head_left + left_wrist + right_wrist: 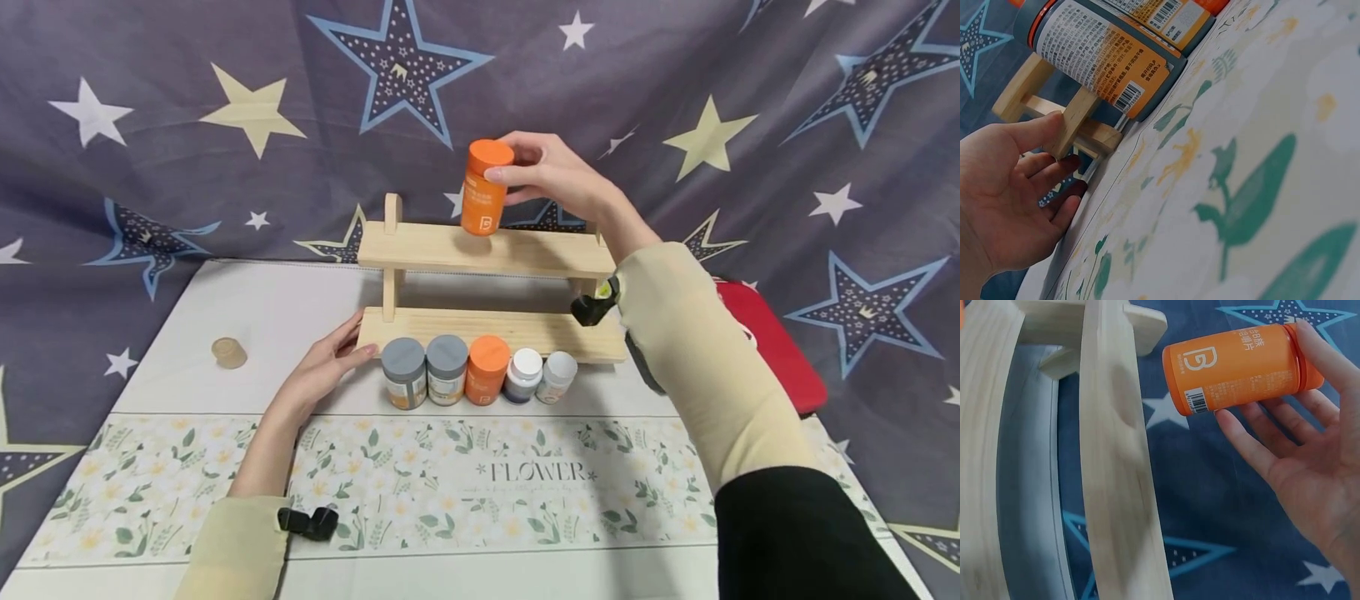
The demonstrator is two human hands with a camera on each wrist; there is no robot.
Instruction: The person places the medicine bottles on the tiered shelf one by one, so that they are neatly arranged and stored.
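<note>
The grip of the left hand (322, 367) pinches the lower left end of the wooden shelf (457, 322). Above that shelf's upper board (420, 246), the grip of the right hand (551, 175) holds an orange bottle (480, 198) near its cap (491, 153); probably light, stiff and smooth, it suits a hold round the sides.

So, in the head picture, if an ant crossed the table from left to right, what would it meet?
Small tan thing, left hand, first grey-lidded bottle, second grey-lidded bottle, orange bottle, white-lidded bottle with a dark bottom, last pale-lidded bottle, red thing.
</note>
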